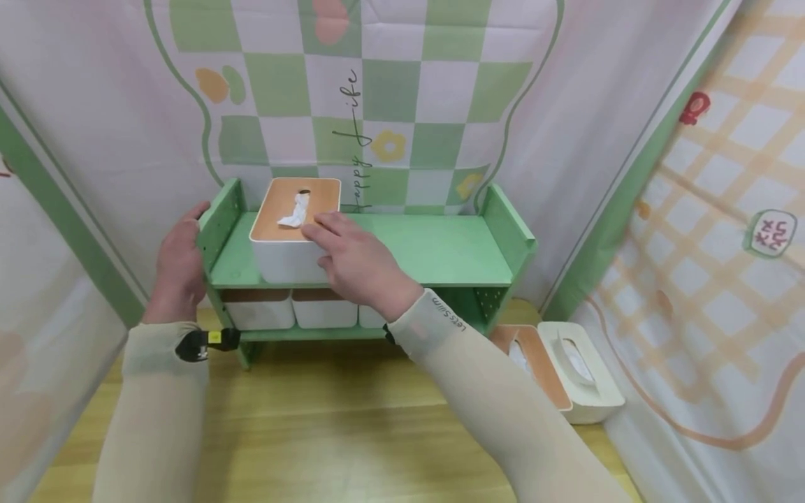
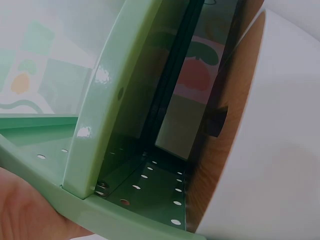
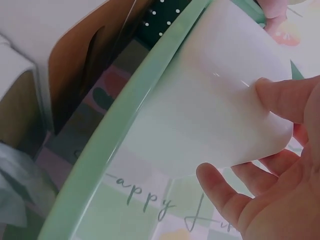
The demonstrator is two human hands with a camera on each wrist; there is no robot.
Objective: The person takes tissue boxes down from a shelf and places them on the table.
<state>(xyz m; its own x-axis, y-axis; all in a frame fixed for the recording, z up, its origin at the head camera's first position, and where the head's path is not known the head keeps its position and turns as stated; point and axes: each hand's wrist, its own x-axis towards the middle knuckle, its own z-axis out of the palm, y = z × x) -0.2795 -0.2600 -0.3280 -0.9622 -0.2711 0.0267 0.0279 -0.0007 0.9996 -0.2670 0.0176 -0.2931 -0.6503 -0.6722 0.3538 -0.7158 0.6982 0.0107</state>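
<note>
A white tissue box point(image 1: 289, 261) with a wood-look lid stands at the left of the green shelf's point(image 1: 434, 248) top board, a tissue point(image 1: 294, 211) showing in its slot. My right hand point(image 1: 365, 264) holds this box by its front right corner; in the right wrist view the thumb point(image 3: 287, 100) lies on the white wall and the other fingers reach round the edge. My left hand point(image 1: 179, 262) rests against the outside of the shelf's left side panel point(image 1: 220, 227). In the left wrist view only part of that hand point(image 2: 30, 210) shows, its fingertips hidden.
Several white boxes point(image 1: 259, 314) stand on the lower board. On the wood-look surface point(image 1: 327, 426) at right are another wood-lidded tissue box point(image 1: 541, 360) and a cream tissue box point(image 1: 600, 381). Patterned cloth point(image 1: 402, 91) hangs behind and at both sides.
</note>
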